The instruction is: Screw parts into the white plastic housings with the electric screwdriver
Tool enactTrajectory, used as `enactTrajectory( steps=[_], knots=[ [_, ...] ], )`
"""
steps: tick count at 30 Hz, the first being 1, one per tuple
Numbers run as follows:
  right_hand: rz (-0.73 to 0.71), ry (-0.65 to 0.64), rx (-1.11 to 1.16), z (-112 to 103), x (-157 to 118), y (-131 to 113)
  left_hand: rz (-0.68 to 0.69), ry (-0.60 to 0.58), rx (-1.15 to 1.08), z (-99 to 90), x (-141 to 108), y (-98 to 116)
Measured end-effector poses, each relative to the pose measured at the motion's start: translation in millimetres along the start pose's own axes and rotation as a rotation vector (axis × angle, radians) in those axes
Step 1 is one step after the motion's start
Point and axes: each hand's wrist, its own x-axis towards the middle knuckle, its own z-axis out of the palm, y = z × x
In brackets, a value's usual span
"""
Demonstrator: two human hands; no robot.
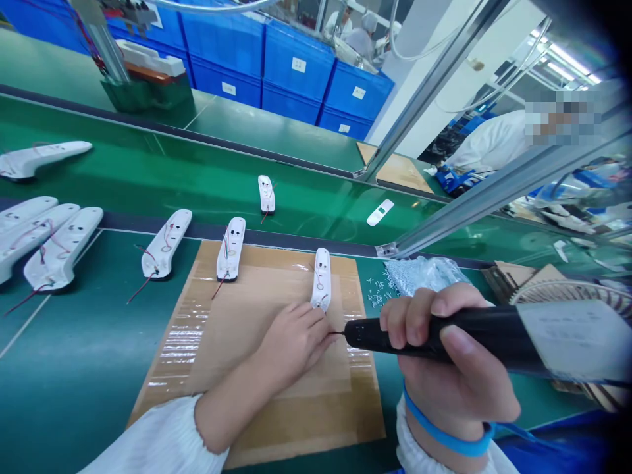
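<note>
My right hand (451, 352) is wrapped round a black and pale-grey electric screwdriver (474, 339), which lies nearly level with its thin bit pointing left. At the bit's tip are the closed fingers of my left hand (296, 339); whatever they pinch is hidden. Just beyond these fingers, a white plastic housing (322, 276) with small holes and thin wires lies on a taped cardboard sheet (247, 316). The left fingers cover its near end. Loose small screws (379, 291) are scattered beside a clear plastic bag (419, 273) behind the right hand.
More wired white housings (231, 249) lie along the bench and on the green conveyor belt (207, 178). A metal frame post (474, 191) slants across the right. Blue crates (296, 66) are stacked behind. A basket (567, 289) and cardboard pieces sit at right; people in white work beyond.
</note>
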Motion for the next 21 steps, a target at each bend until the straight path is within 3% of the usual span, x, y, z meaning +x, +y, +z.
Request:
enactTrajectory(
  steps=[4,8,11,15,21],
  knots=[
    [-0.018,-0.011,-0.015,-0.3,1.2,0.5,-0.117,-0.075,-0.005,-4.4,-0.6,3.1],
    [-0.119,0.084,-0.089,0.9,17.8,-9.0,-0.457,0.010,-0.023,-3.1,2.5,1.2],
    [-0.234,0.179,-0.125,7.7,37.0,-14.5,-0.609,0.024,-0.038,0.9,7.7,-2.5],
    [-0.234,0.135,-0.112,22.8,49.6,-0.7,-0.660,-0.080,-0.070,2.2,12.8,-4.2],
    [-0.065,-0.062,-0.170,31.6,31.8,41.0,-0.674,-0.116,-0.084,0.2,13.3,-2.7]
  ],
)
